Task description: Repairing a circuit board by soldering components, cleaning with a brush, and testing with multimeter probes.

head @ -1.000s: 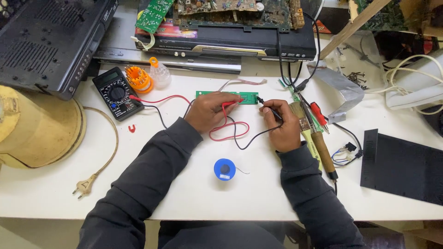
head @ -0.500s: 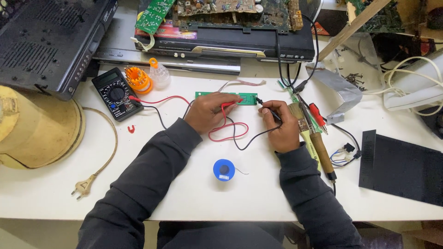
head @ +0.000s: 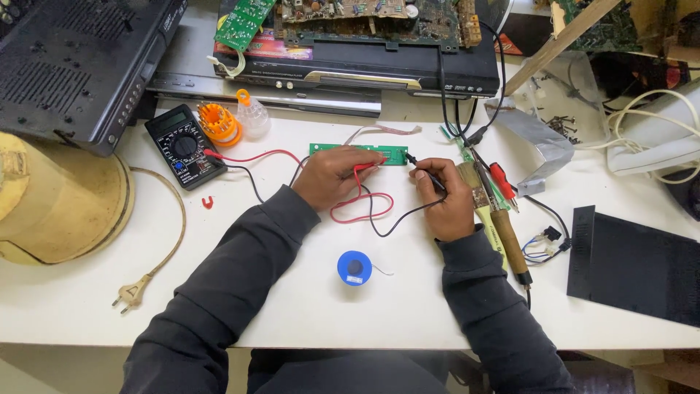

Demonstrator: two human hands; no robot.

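1. Nearest the wearer, a blue solder spool [head: 355,268] lay on the white counter [head: 306,306], with bare surface around it.
2. The left hand [head: 337,177] was closed in a grip on the red probe [head: 362,170]; the right hand [head: 440,201] pinched the black probe [head: 421,166], tip at the board's right end.
3. The narrow green circuit board [head: 359,152] lay flat, touching the left fingers.
4. A multimeter [head: 184,145] sat to the far left.
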